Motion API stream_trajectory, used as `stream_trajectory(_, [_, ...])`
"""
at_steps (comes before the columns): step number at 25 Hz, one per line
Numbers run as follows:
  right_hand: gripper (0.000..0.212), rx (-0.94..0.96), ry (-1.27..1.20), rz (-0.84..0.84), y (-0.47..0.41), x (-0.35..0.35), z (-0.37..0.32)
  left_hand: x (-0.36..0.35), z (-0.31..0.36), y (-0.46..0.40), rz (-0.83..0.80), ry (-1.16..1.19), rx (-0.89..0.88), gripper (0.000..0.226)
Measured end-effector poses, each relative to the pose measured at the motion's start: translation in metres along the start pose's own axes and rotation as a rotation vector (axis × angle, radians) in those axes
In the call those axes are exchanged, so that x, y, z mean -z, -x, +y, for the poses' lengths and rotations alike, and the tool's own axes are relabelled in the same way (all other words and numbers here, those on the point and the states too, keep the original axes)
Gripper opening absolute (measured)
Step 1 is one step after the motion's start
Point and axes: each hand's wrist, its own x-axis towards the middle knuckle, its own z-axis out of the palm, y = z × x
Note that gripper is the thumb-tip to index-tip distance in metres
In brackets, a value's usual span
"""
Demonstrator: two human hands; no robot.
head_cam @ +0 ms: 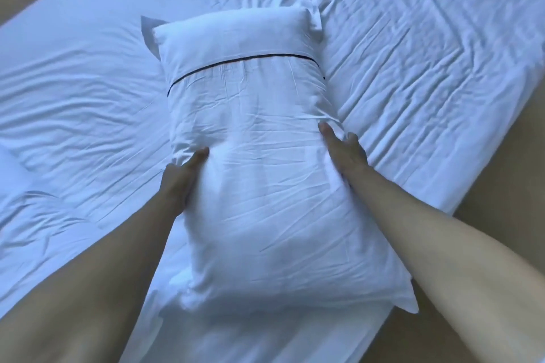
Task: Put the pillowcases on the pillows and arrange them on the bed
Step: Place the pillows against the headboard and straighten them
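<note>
Your left hand (184,174) and right hand (343,146) flank the pillow (250,156), one on each long edge about halfway up, fingers fairly straight and pressed into its sides, thumbs on top. The pillow lies on the bed (413,53) with its long axis running straight away from you, near end by your forearms, far end past a dark stripe (241,60). Both hands sit about equally near, so I judge a two-handed lift or turn is needed to square it up.

Pillowcase (259,186): white woven cloth, matt, lightly creased, thin dark piping. Bed sheet (413,53): white cloth, matt, heavily wrinkled. Floor (501,186): smooth tan.
</note>
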Motion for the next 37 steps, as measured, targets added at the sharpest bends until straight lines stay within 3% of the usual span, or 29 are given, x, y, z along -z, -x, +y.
stream_trajectory(2, [0.101, 0.035, 0.074, 0.007, -0.005, -0.007, -0.014, 0.004, 0.013, 0.013, -0.153, 0.130, -0.053, 0.052])
stream_trajectory(4, [0.095, 0.039, -0.005, -0.026, 0.006, -0.007, -0.016, 0.013, 0.022, 0.030, -0.271, 0.194, -0.046, 0.029])
stream_trajectory(8, [0.093, -0.107, -0.370, -0.292, 0.059, -0.005, -0.023, 0.055, 0.062, 0.077, -0.279, 0.184, -0.120, 0.034])
stream_trajectory(11, [0.053, -0.149, -0.578, -0.481, 0.113, -0.007, -0.052, 0.096, 0.122, 0.127, -0.352, 0.137, -0.240, 0.028])
stream_trajectory(13, [0.037, -0.111, -0.586, -0.515, 0.162, -0.014, -0.085, 0.136, 0.168, 0.170, -0.387, 0.123, -0.323, 0.047])
stream_trajectory(15, [0.037, 0.002, -0.595, -0.619, 0.215, -0.031, -0.127, 0.192, 0.198, 0.210, -0.324, 0.132, -0.414, 0.061])
stream_trajectory(18, [0.042, 0.148, -0.489, -0.727, 0.293, -0.082, -0.193, 0.306, 0.195, 0.262, -0.097, 0.204, -0.462, 0.057])
stream_trajectory(21, [0.028, 0.243, -0.372, -0.825, 0.342, -0.154, -0.241, 0.423, 0.147, 0.306, 0.111, 0.283, -0.476, 0.062])
stream_trajectory(23, [0.047, 0.272, -0.262, -0.912, 0.381, -0.213, -0.254, 0.497, 0.095, 0.333, 0.354, 0.336, -0.454, 0.053])
stream_trajectory(24, [0.059, 0.283, -0.205, -0.958, 0.397, -0.245, -0.252, 0.527, 0.063, 0.339, 0.563, 0.303, -0.386, 0.047])
stream_trajectory(26, [0.093, 0.306, 0.008, -0.910, 0.430, -0.303, -0.236, 0.568, -0.014, 0.343, 0.984, 0.092, -0.076, 0.053])
stream_trajectory(27, [0.103, 0.335, 0.147, -0.813, 0.438, -0.324, -0.221, 0.571, -0.057, 0.342, 1.039, -0.021, 0.074, 0.062])
stream_trajectory(29, [0.103, 0.389, 0.412, -0.659, 0.453, -0.351, -0.179, 0.559, -0.146, 0.340, 0.885, -0.090, 0.279, 0.087])
stream_trajectory(32, [0.098, 0.284, 0.573, -0.672, 0.474, -0.364, -0.111, 0.518, -0.252, 0.339, 0.619, 0.006, 0.381, 0.127])
stream_trajectory(34, [0.098, 0.255, 0.550, -0.634, 0.477, -0.362, -0.074, 0.498, -0.279, 0.340, 0.615, 0.131, 0.360, 0.141])
stream_trajectory(37, [0.099, 0.273, 0.578, -0.569, 0.481, -0.350, -0.050, 0.489, -0.284, 0.342, 0.708, 0.112, 0.340, 0.131])
